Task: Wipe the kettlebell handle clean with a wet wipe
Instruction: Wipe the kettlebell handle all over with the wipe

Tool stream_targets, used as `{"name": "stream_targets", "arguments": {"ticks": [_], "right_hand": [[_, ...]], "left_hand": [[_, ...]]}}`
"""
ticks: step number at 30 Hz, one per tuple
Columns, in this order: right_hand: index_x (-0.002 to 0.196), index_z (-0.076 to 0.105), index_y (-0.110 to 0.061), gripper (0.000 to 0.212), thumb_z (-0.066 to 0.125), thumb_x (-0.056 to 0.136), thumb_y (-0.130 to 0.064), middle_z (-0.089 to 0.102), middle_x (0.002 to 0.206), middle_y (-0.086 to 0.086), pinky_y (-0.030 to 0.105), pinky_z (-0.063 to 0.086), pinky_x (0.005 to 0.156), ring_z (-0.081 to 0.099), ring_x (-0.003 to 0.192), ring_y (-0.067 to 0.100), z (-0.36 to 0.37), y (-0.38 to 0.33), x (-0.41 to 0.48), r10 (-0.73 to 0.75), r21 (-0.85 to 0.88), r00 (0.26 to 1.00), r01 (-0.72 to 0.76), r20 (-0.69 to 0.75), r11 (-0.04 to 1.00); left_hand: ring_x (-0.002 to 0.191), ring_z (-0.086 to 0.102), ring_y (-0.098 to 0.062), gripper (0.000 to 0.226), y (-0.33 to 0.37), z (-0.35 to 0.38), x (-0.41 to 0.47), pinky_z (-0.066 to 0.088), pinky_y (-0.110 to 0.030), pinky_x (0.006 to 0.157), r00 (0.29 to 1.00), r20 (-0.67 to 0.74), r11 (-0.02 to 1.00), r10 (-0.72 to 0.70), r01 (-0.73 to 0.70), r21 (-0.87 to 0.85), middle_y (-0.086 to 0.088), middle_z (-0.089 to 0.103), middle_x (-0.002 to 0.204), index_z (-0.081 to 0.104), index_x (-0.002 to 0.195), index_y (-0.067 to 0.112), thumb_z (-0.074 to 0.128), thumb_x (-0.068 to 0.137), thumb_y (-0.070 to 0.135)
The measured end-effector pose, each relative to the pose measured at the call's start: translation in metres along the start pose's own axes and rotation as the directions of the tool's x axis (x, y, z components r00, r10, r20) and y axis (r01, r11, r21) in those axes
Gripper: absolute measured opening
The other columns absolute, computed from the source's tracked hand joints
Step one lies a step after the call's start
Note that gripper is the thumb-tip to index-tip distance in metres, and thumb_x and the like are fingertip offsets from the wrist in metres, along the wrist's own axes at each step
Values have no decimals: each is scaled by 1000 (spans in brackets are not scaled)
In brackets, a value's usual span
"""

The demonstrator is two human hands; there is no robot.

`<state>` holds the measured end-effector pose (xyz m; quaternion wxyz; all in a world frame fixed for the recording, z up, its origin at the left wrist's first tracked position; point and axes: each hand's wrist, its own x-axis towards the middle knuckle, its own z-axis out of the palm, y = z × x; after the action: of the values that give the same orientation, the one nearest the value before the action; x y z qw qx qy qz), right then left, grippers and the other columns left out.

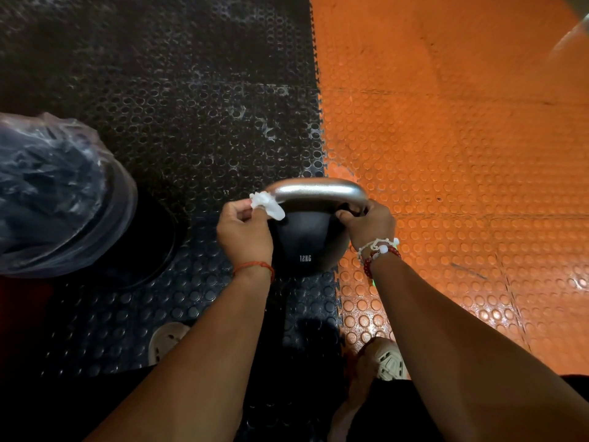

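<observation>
The floor under me is studded rubber tile; the left half of the frame is a black mat (159,90), the right half an orange mat (462,138); they lock along a jigsaw seam (320,116) running down the middle; white scuffs (239,113) mark the black side; at the left edge sits a crumpled clear plastic bag (54,193) over a dark round disc (159,250); light glares off the orange studs at lower right; a pale blurred shape (570,36) fills the upper right corner.

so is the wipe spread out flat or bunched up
Bunched up: the wet wipe is a crumpled wad, pinched by the left hand at the left end of the kettlebell handle, with no flat sheet showing.
</observation>
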<state>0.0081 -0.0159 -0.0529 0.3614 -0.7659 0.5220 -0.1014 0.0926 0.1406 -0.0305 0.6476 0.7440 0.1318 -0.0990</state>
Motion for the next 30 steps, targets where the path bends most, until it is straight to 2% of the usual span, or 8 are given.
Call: {"name": "stream_targets", "arguments": {"ticks": [4,11,13,15,19,22,27,30], "right_hand": [[92,70,-14,27,76,72,-32,70,85,8,32,49,68,63,79,26,0,1,1,-3,-11,1000,3,3,1000],[92,69,-14,27,76,72,-31,70,86,7,30,49,68,63,80,25,0,2,1,-4,-5,1000,4,3,1000],[92,69,-14,27,76,73,-31,70,85,7,30,49,68,63,79,25,0,2,1,-4,-2,1000,4,6,1000],[92,69,-14,27,76,73,-32,70,85,7,29,47,67,63,79,25,1,3,2,-10,-5,1000,10,4,1000],[91,70,-13,28,76,72,-32,70,84,7,28,45,65,63,78,25,2,4,3,-23,-20,1000,23,-2,1000],[90,70,-13,27,77,71,-31,70,83,8,31,48,67,64,78,25,2,4,3,-27,-10,1000,27,-5,1000],[89,70,-11,26,77,72,-30,70,84,10,32,49,67,63,78,26,3,5,4,-42,-15,999,42,-10,999],[88,70,-12,26,77,72,-30,70,83,9,33,49,68,63,78,27,3,6,5,-40,-12,999,40,-6,999]], "left_hand": [[86,71,-21,25,3,4,-6,58,-40,82,998,7,996,-60,60,-71,3,67,83,59,79,29,68,81,6],[77,70,-18,19,10,8,-13,56,-26,69,961,11,917,-276,267,-297,-3,67,77,57,87,15,62,85,-4],[79,71,-17,18,13,13,-14,58,-27,73,909,50,815,-414,394,-425,-9,69,82,59,97,9,58,86,-5],[77,69,-15,26,17,16,-13,58,-25,74,824,137,636,-549,519,-571,-11,68,86,59,114,1,54,89,-5],[90,65,-15,26,26,21,-24,55,-24,83,736,297,382,-608,599,-703,-9,65,96,57,119,-3,51,93,-1],[110,62,-19,27,33,21,-24,53,-26,85,691,324,278,-646,608,-743,-11,62,106,57,121,-2,49,95,0],[115,60,-22,13,40,25,-27,52,-34,94,641,412,164,-647,645,-747,-13,63,96,58,99,-2,45,97,-1],[122,56,-24,25,44,30,-25,46,-38,104,641,402,130,-654,619,-775,-14,61,123,54,119,-5,40,98,-1]]}}
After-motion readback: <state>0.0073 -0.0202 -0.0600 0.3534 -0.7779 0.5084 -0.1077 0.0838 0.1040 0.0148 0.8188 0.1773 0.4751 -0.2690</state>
